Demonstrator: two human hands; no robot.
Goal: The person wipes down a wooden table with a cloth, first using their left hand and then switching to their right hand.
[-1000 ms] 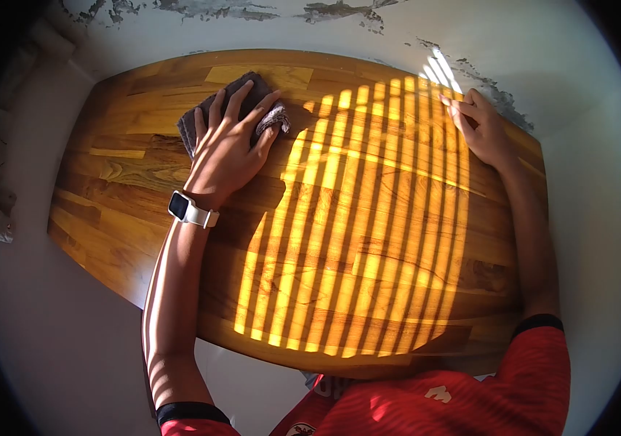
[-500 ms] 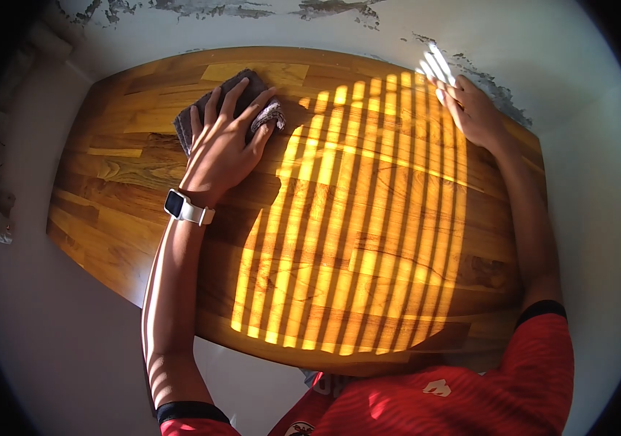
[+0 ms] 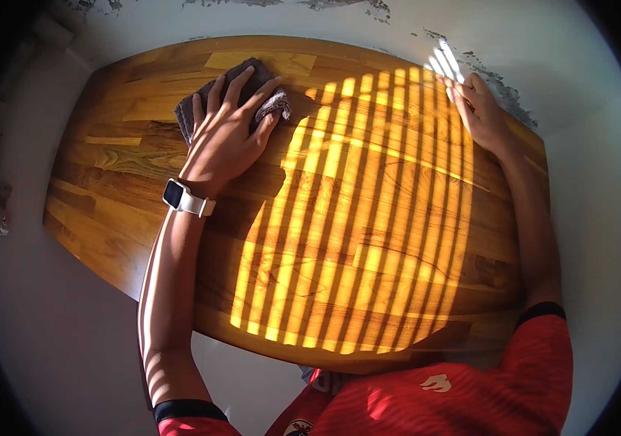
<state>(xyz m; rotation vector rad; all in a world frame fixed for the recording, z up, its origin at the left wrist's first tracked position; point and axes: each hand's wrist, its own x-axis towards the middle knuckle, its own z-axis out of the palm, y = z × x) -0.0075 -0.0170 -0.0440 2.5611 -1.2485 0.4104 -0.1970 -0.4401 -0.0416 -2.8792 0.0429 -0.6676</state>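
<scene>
The dark cloth (image 3: 255,85) lies on the far left part of the table (image 3: 125,163), under the left hand (image 3: 225,142). The left fingers are spread wide on top of it, not curled around it. A bunched bit of cloth pokes out by the thumb. To press the cloth well, the palm should push down evenly, and that bunched bit would work better smoothed flat. The right hand (image 3: 483,120) is near the table's far right edge, by the wall (image 3: 594,145). Its fingers are partly bent; whether they hold anything is too hard to tell.
</scene>
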